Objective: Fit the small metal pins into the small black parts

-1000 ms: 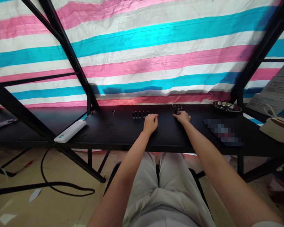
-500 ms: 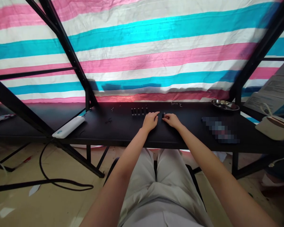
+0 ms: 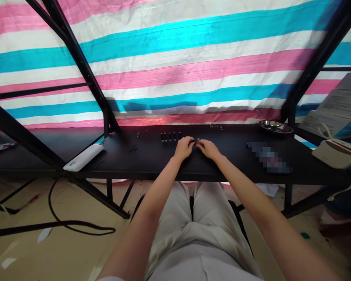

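Observation:
On the black tabletop (image 3: 119,156), a row of several small black upright parts (image 3: 170,136) stands near the far edge. My left hand (image 3: 183,148) rests just in front of that row, to its right. My right hand (image 3: 208,149) lies beside it, and the fingertips of both hands nearly meet. A tiny dark part with a pale tip (image 3: 197,140) stands just beyond those fingertips. Whether either hand grips something there is hidden by the fingers.
Fine wire bits (image 3: 216,127) lie at the far edge. A white power bank (image 3: 83,157) sits at left, and a steel dish (image 3: 275,127) at far right. A pixelated patch (image 3: 269,157) covers something on the table. Black frame bars and a floor cable (image 3: 76,226) lie below.
My right hand has moved left, from the far cluster of small parts to beside my left hand. My left hand has shifted slightly right. The view has tilted a little.

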